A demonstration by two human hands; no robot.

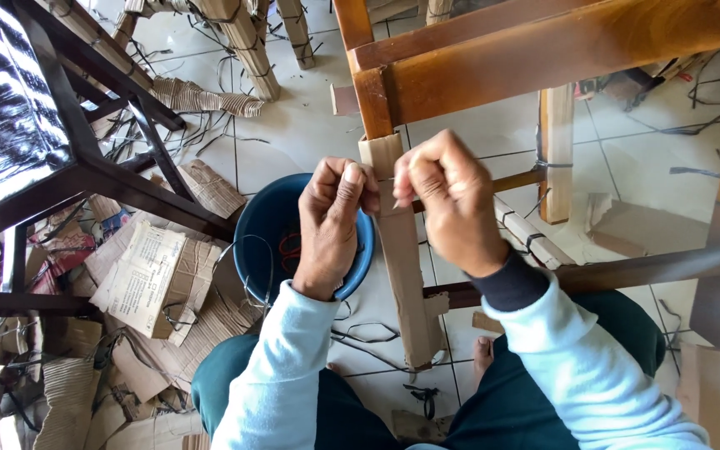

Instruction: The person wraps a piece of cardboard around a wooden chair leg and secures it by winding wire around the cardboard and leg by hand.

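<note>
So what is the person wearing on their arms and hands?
Both arms are in soft, light blue long sleeves, the left sleeve and the right sleeve. A dark cuff from a layer underneath peeks out at the right wrist. The left hand and right hand are bare: no gloves, and no rings or watch that I can see.

Chair leg [402, 250] centre, hands on it: left hand [332, 218], right hand [452, 200]. Bucket [264, 233] left of leg. Cardboard heap [139, 292] farther left, under dark frame [85, 167].
</note>
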